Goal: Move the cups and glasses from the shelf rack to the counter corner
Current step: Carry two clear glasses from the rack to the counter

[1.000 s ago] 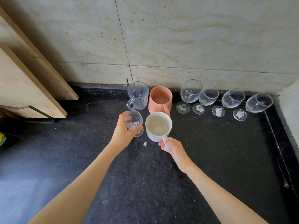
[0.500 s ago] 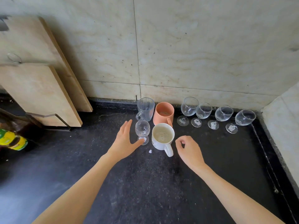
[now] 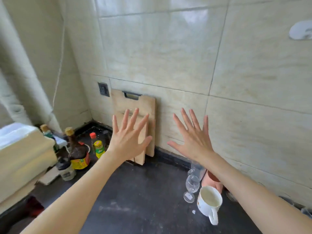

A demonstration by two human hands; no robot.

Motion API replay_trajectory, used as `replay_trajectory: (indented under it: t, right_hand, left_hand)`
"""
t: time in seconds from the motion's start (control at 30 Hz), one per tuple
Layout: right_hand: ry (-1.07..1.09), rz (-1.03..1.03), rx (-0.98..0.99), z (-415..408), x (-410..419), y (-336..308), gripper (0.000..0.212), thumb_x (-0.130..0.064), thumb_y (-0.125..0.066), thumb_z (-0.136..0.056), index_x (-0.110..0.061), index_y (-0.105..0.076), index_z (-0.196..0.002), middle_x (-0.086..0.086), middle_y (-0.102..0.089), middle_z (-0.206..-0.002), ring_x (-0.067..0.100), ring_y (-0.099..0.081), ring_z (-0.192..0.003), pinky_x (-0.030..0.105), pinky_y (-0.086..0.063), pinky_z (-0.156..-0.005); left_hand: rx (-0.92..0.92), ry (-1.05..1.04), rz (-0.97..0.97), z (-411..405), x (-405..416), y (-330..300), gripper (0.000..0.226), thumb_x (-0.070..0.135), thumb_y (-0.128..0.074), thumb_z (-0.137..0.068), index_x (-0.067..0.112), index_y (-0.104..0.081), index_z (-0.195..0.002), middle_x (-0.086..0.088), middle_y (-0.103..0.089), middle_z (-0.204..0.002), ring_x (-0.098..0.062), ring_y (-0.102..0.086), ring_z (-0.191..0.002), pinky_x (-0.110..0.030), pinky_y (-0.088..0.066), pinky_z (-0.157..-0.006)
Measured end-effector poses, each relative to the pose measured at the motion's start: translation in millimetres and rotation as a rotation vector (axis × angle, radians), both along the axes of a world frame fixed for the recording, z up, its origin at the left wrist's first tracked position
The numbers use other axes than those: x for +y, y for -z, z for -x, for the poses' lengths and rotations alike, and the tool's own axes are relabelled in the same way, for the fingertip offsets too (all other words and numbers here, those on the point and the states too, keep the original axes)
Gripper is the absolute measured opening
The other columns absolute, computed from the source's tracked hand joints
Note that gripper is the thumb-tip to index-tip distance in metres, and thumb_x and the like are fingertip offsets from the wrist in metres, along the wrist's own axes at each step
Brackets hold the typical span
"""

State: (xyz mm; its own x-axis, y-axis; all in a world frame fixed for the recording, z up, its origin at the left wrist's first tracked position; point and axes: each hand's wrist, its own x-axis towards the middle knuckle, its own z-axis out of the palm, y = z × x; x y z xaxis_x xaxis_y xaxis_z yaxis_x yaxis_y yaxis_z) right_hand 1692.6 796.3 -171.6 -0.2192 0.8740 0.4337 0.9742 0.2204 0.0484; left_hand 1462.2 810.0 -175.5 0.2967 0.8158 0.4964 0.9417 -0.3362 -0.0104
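Both hands are raised in front of the tiled wall, empty, with fingers spread wide: my left hand over the cutting boards, my right hand further right. Below my right forearm a white mug stands on the black counter, handle toward me. Left of it is a small stemmed glass, upright. Behind them an orange cup and a clear glass mug are partly hidden by my right arm. The other wine glasses are out of view to the right.
Two wooden cutting boards lean against the wall. At the left stand several sauce bottles and a small jar, beside a beige appliance. A wall socket sits above the boards.
Both hands let go of the glass and the white mug, rose and spread open. The view swung up and left, so the cups now sit at the lower right.
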Motion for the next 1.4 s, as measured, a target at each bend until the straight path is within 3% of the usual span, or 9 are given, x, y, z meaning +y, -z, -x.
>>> replay_trajectory:
  t: [0.13,0.23,0.37,0.63,0.73,0.93,1.07,1.27,1.4]
  right_hand:
    - [-0.222,-0.066,-0.046,64,-8,-21,0.094,-0.078,-0.029,-0.073,-0.038,0.027,-0.136,-0.005,0.029,-0.147,0.021,0.026,-0.139,0.062,0.018,-0.104]
    - [-0.374,-0.08,-0.046,121,-27,-23,0.096,-0.079,-0.032,-0.07,-0.039,0.023,-0.138,-0.005,0.026,-0.148,0.023,0.019,-0.142,0.066,0.009,-0.106]
    - [-0.588,-0.081,-0.027,208,-74,-25,0.095,-0.079,-0.033,-0.071,-0.036,0.011,-0.144,-0.002,0.011,-0.157,0.026,0.008,-0.145,0.065,0.011,-0.106]
    - [-1.044,-0.129,0.008,401,-217,-43,0.095,-0.074,-0.039,-0.076,-0.039,0.025,-0.138,-0.007,0.027,-0.15,0.018,0.03,-0.136,0.058,0.025,-0.102]
    - [-1.178,-0.132,0.021,468,-281,-47,0.094,-0.076,-0.034,-0.074,-0.041,0.03,-0.133,-0.007,0.026,-0.15,0.02,0.024,-0.14,0.057,0.024,-0.103]
    - [-1.356,-0.158,0.039,603,-408,-52,0.092,-0.077,-0.031,-0.075,-0.04,0.03,-0.133,-0.005,0.023,-0.152,0.021,0.026,-0.138,0.062,0.016,-0.108]
    - [-1.446,-0.134,0.075,680,-483,-49,0.093,-0.077,-0.031,-0.074,-0.04,0.03,-0.133,-0.005,0.026,-0.151,0.021,0.029,-0.137,0.059,0.023,-0.104]
    - [-1.511,-0.118,0.093,770,-538,-40,0.093,-0.076,-0.035,-0.075,-0.039,0.025,-0.136,-0.004,0.024,-0.151,0.023,0.022,-0.141,0.056,0.024,-0.104]
    - [-1.523,-0.113,0.063,838,-555,-30,0.092,-0.078,-0.03,-0.074,-0.039,0.027,-0.135,-0.004,0.025,-0.15,0.023,0.023,-0.14,0.058,0.021,-0.107]
  left_hand:
    - [-0.021,-0.261,-0.035,65,-64,-7,0.073,0.066,-0.025,-0.083,0.042,0.004,-0.144,-0.001,0.002,-0.159,-0.029,0.007,-0.145,-0.061,0.007,-0.109]
    - [-0.044,-0.414,0.013,106,-123,2,0.072,0.067,-0.026,-0.082,0.043,0.003,-0.144,0.0,0.003,-0.159,-0.028,0.009,-0.145,-0.062,0.007,-0.109]
    - [-0.058,-0.607,0.019,168,-215,7,0.071,0.068,-0.021,-0.082,0.049,0.016,-0.139,0.004,0.011,-0.158,-0.024,0.023,-0.141,-0.059,0.016,-0.109]
    - [-0.074,-1.064,-0.018,298,-425,-17,0.071,0.067,-0.022,-0.084,0.05,0.025,-0.136,0.01,0.032,-0.148,-0.021,0.033,-0.137,-0.053,0.027,-0.103]
    - [-0.097,-1.191,-0.005,337,-505,-14,0.071,0.067,-0.023,-0.086,0.05,0.026,-0.135,0.01,0.033,-0.148,-0.019,0.036,-0.136,-0.048,0.033,-0.1]
    - [-0.115,-1.454,0.059,428,-664,-1,0.07,0.071,-0.015,-0.082,0.053,0.034,-0.128,0.013,0.043,-0.142,-0.016,0.043,-0.13,-0.048,0.034,-0.099]
    - [-0.118,-1.58,0.091,486,-745,-9,0.068,0.072,-0.012,-0.081,0.054,0.038,-0.124,0.011,0.041,-0.142,-0.018,0.042,-0.13,-0.046,0.037,-0.094]
    - [-0.139,-1.637,0.134,556,-795,-7,0.069,0.069,-0.015,-0.084,0.05,0.036,-0.127,0.009,0.04,-0.144,-0.02,0.037,-0.134,-0.058,0.019,-0.108]
    - [-0.174,-1.651,0.163,607,-812,8,0.069,0.068,-0.015,-0.084,0.05,0.036,-0.127,0.006,0.037,-0.148,-0.021,0.038,-0.133,-0.057,0.021,-0.108]
